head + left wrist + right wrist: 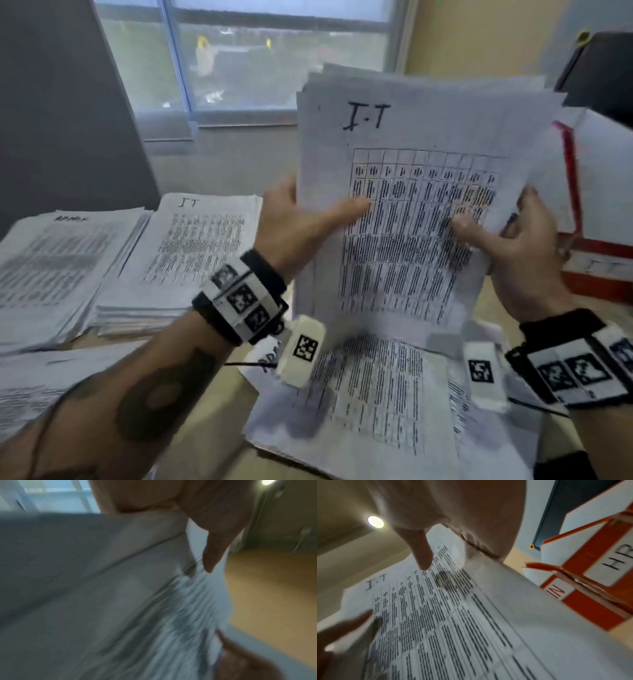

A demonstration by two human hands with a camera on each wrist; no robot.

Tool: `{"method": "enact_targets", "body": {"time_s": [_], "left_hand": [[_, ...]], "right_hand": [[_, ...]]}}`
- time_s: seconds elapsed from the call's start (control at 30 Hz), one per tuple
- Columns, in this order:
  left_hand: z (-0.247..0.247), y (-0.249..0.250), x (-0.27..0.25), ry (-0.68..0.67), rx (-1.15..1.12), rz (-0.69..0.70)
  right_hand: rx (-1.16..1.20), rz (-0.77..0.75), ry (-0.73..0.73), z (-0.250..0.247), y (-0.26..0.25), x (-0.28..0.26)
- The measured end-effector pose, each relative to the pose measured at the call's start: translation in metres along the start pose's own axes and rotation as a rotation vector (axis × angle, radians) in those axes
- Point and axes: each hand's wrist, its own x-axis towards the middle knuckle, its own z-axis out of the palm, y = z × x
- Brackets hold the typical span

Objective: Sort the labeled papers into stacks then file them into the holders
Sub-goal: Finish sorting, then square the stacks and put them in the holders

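Note:
I hold a bundle of printed sheets (411,192) upright in front of me, its top page marked "I.T" above a table. My left hand (301,219) grips its left edge, thumb lying across the front. My right hand (507,233) grips the right edge, thumb on the print. The same bundle (453,615) fills the right wrist view, and in the left wrist view the blurred bundle (154,601) is pinched under my thumb (211,555). On the desk lie a stack marked "IT" (191,253) and a stack labelled in smeared writing (58,260) further left.
Orange and white file holders (596,240) stand at the right, one labelled "HR" (618,561). More printed sheets (376,394) lie on the wooden desk below my hands, and others (34,380) at the near left. A window and wall lie behind.

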Motion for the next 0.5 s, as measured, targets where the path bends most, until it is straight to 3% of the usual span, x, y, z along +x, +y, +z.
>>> {"method": "enact_targets", "body": {"time_s": [0.1, 0.3, 0.4, 0.5], "left_hand": [[0.003, -0.023, -0.016, -0.038, 0.123, -0.051], [0.015, 0.01, 0.003, 0.079, -0.066, 0.025], [0.003, -0.005, 0.0, -0.009, -0.079, -0.061], [0.0, -0.024, -0.008, -0.047, 0.102, -0.153]], "right_hand": [[-0.003, 0.037, 0.021, 0.01, 0.007, -0.01], [0.157, -0.09, -0.001, 0.012, -0.025, 0.007], [0.165, 0.043, 0.025, 0.009, -0.011, 0.007], [0.08, 0.136, 0.024, 0.015, 0.007, 0.0]]}}
